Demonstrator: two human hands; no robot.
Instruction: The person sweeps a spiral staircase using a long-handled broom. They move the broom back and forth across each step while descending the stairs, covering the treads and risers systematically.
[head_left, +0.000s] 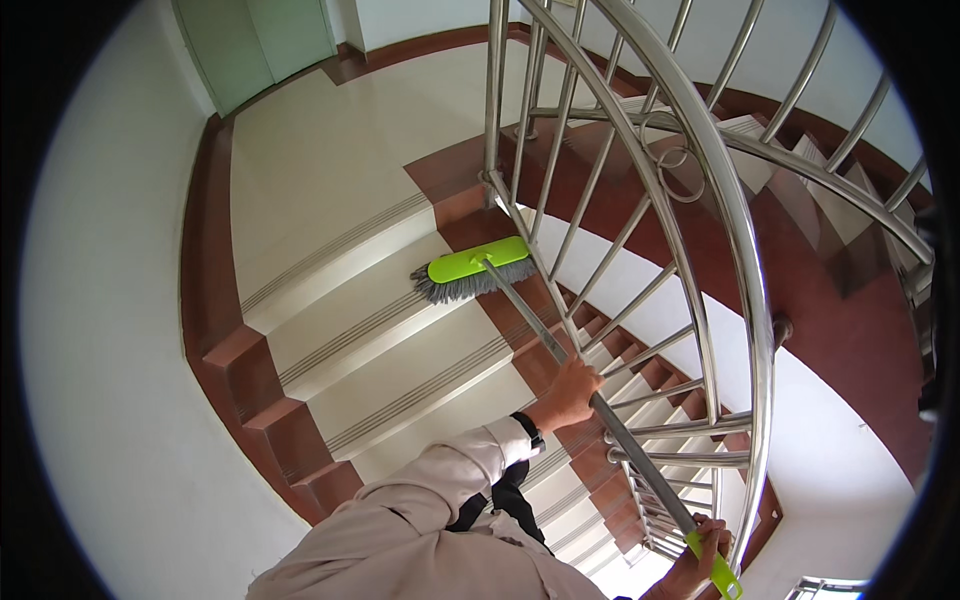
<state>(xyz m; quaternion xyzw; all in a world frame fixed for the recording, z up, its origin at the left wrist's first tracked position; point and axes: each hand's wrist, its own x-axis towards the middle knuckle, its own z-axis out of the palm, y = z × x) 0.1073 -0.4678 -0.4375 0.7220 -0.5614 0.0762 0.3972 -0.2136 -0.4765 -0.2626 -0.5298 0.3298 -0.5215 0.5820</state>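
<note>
A push broom reaches from the lower right up to the stairs. Its lime-green head (457, 262) with grey bristles (469, 286) lies on a step just below the landing, its right end against the railing's bottom bar. My left hand (574, 394), with a black band at the wrist, is closed around the middle of the grey pole (634, 457). Lower down, my right hand (697, 555) grips the pole's end by the green handle grip (724, 576). The cream stair treads (405, 367) have dark grooved lines and red-brown side borders.
A stainless steel railing (739, 225) curves close along the right of the pole. A white wall (112, 300) with red-brown stepped skirting (259, 375) bounds the left. Above is a cream landing (360, 127) with a green door (259, 45). More stairs (652, 382) show through the railing.
</note>
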